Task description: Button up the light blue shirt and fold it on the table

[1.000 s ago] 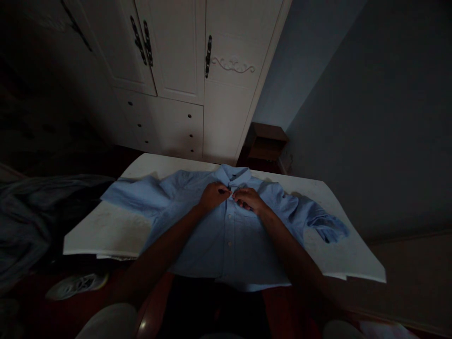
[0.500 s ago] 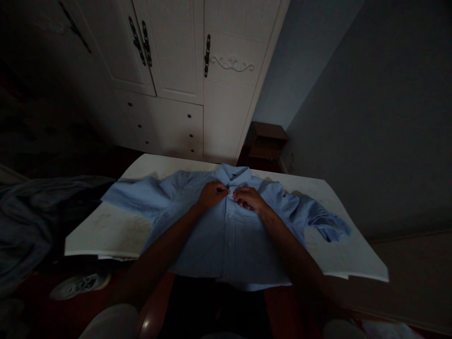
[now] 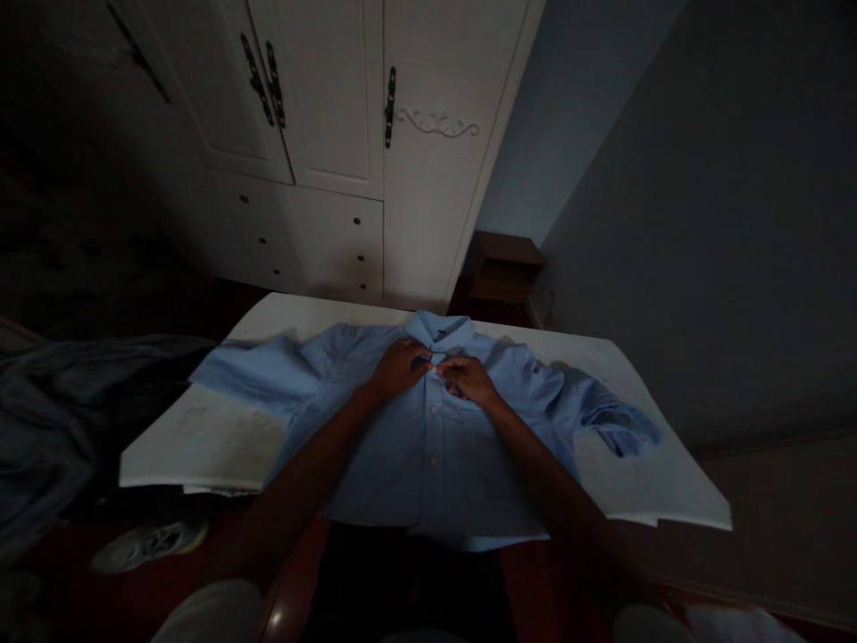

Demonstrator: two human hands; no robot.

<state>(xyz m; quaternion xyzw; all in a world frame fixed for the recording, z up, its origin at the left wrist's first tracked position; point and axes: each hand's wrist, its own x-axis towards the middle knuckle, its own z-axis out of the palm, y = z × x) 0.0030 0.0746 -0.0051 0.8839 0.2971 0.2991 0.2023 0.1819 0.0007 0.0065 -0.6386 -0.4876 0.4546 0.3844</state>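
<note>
A light blue button-up shirt [image 3: 395, 455] lies face up on a white table [image 3: 207, 438], collar toward the far edge and sleeves spread to both sides. Just below the collar, my left hand [image 3: 400, 366] pinches the front placket from the left. My right hand [image 3: 470, 379] pinches the same strip from the right, its fingertips close to the left ones. A small pale button seems to lie between the fingertips, partly hidden by them. Further down the placket, several more buttons show in a line.
Beyond the table stands a white wardrobe [image 3: 321, 134] with dark handles. A small brown cabinet [image 3: 507, 259] sits by the grey wall. Dark cloth [image 3: 54, 429] is heaped at the left, and a shoe [image 3: 151, 545] rests on the red floor.
My fingers have shifted slightly at the upper placket, both hands still pinching there. The shirt lies as before; the whole view has moved a little.
</note>
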